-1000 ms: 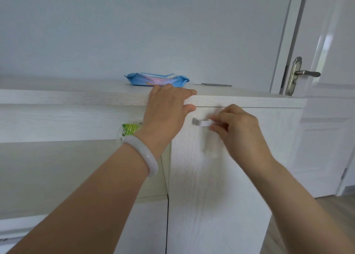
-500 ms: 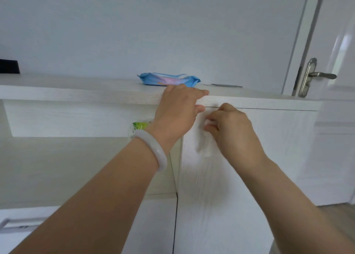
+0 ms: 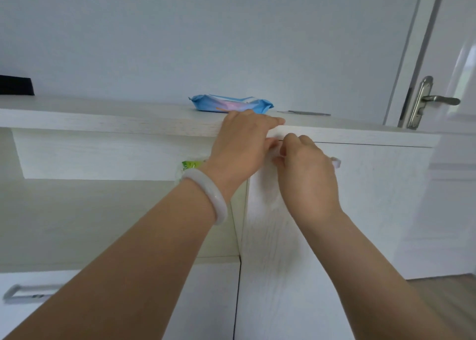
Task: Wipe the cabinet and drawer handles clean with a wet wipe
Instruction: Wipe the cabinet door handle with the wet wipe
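The white cabinet door [image 3: 360, 211] has a silvery handle [image 3: 336, 162] near its top; only the handle's right end shows. My right hand [image 3: 306, 177] covers the rest of the handle, fingers curled and pinching a white wet wipe [image 3: 269, 185] against it. A faint blurred part of the wipe hangs below the fingers. My left hand [image 3: 244, 146], with a pale bangle on the wrist, rests on the front edge of the cabinet top [image 3: 116, 123], fingers lying fairly straight over it. A drawer handle [image 3: 20, 292] sits at the lower left.
A blue wipes pack [image 3: 231, 105] and a flat grey item [image 3: 304, 112] lie on the cabinet top; a black object [image 3: 15, 84] stands far left. A green packet [image 3: 192, 164] sits in the open shelf. A door with a metal lever [image 3: 438, 99] is on the right.
My right hand has slid left along the door handle with the wipe, uncovering the handle's right end. My left hand stays on the top edge. The view has shifted.
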{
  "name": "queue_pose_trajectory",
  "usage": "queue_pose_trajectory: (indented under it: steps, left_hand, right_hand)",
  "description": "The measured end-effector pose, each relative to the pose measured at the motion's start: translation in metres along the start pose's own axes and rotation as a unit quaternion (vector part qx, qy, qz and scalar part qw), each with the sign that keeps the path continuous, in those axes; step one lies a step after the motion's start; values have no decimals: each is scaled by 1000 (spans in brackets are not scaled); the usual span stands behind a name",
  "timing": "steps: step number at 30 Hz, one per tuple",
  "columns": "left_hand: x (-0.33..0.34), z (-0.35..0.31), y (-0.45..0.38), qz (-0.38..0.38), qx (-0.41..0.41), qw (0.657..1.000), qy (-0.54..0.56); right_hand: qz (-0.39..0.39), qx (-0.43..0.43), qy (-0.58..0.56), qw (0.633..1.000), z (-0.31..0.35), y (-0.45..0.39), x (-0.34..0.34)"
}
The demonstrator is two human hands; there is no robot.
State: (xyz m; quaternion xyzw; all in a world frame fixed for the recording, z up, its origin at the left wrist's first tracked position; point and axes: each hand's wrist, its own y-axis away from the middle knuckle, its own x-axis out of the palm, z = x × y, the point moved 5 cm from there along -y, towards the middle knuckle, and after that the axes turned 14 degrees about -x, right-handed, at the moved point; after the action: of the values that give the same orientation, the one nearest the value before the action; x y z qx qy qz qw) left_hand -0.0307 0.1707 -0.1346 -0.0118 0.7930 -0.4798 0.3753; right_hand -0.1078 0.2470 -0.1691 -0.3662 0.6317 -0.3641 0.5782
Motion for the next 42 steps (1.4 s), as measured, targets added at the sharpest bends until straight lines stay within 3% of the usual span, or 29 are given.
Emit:
queue_pose_trajectory:
  steps: [6,11,18,24,28,31,35,39,42]
  left_hand:
    - [2,1,0,7,-6,1000,-5]
    - [4,1,0,11,-5,1000,-9]
    - [5,2,-1,18,-33,999,-13]
    - [5,2,0,19,-49,999,-12]
    - [9,4,-1,14,-49,999,-12]
    - [10,4,-1,10,-48,999,1]
    - [4,-4,2,4,-33,999,16]
    - [0,-8,4,-6,-28,1000,10]
    - [-2,-9,6,-9,-28,1000,-9]
  right_hand:
    - [0,-54,-129,990,-42,22,-19]
    - [-6,13,-194,981,-97,34,-37]
    - [-28,12,-148,989,-97,37,-31]
    - [-61,81,-233,967,-104,30,-35]
    - [-75,77,-218,970,-94,37,-36]
    - [-50,36,-196,979,-82,35,-41]
    - [47,-37,-150,987,-45,21,-23]
    - [97,22,-148,984,-62,9,-16]
    - [88,12,-126,988,-76,9,-32]
